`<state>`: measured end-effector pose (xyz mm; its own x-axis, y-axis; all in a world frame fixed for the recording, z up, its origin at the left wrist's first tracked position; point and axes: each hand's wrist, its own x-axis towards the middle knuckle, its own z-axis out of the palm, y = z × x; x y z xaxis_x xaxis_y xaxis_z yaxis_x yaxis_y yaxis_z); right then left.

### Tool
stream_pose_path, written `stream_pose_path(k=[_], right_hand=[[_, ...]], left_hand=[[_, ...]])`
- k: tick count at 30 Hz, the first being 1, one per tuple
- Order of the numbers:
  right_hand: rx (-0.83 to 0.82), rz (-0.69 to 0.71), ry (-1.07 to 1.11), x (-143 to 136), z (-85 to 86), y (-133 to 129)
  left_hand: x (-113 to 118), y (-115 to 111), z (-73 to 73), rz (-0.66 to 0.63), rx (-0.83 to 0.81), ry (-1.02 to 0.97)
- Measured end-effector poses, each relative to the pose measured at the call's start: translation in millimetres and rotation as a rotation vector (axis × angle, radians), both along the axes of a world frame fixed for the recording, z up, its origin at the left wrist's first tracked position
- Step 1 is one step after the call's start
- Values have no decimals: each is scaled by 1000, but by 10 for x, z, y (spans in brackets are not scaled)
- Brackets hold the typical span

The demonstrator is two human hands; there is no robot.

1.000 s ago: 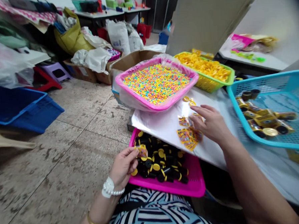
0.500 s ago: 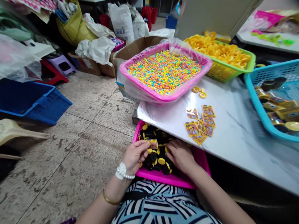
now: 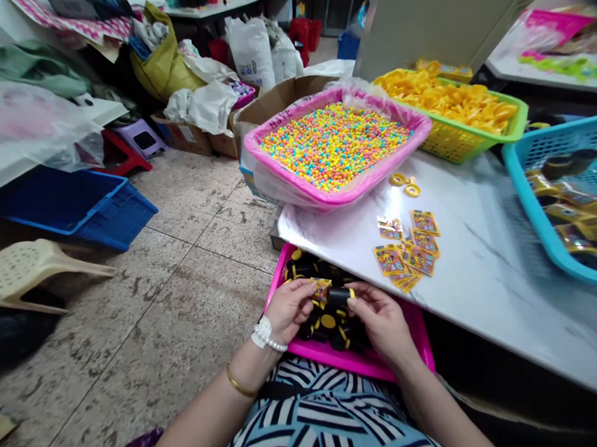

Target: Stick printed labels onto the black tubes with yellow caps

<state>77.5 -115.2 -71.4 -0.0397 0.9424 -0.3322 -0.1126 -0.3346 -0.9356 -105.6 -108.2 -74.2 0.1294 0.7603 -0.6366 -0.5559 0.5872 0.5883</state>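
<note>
My right hand (image 3: 378, 316) has come off the tabletop (image 3: 471, 274) stickers (image 3: 407, 251) and now grips a black tube (image 3: 340, 295) over the lap tray (image 3: 414, 324); left hand (image 3: 290, 307) pinches a sticker (image 3: 322, 289) against it, ready for labelling.

— What is seen on the white table (image 3: 482, 287)?
— A pink tray (image 3: 281, 184) heaped with coloured beads, a green basket (image 3: 516, 129) of yellow pieces beside it, and a blue basket (image 3: 527, 191).
— And on the floor?
— A blue crate (image 3: 98, 214) and a purple stool (image 3: 141, 135) are found.
</note>
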Motion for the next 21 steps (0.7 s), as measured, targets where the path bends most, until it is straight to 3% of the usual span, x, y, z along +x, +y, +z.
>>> stream_pose_path(k=[5,8,15,21], right_hand=[[-39,8,-112,-18,126,-8],[-41,39,-162,-66,112,-61],[200,202,-172,-155,11,-201],[415,196,-545,-118,21,-245]], left_hand=[[-10,1,-44,-18,23,-29],[-22,-17,-76,-26,16,-21],[-74,-70,-73,-18,7,-4],[-63,-141,-41,-18,24,66]])
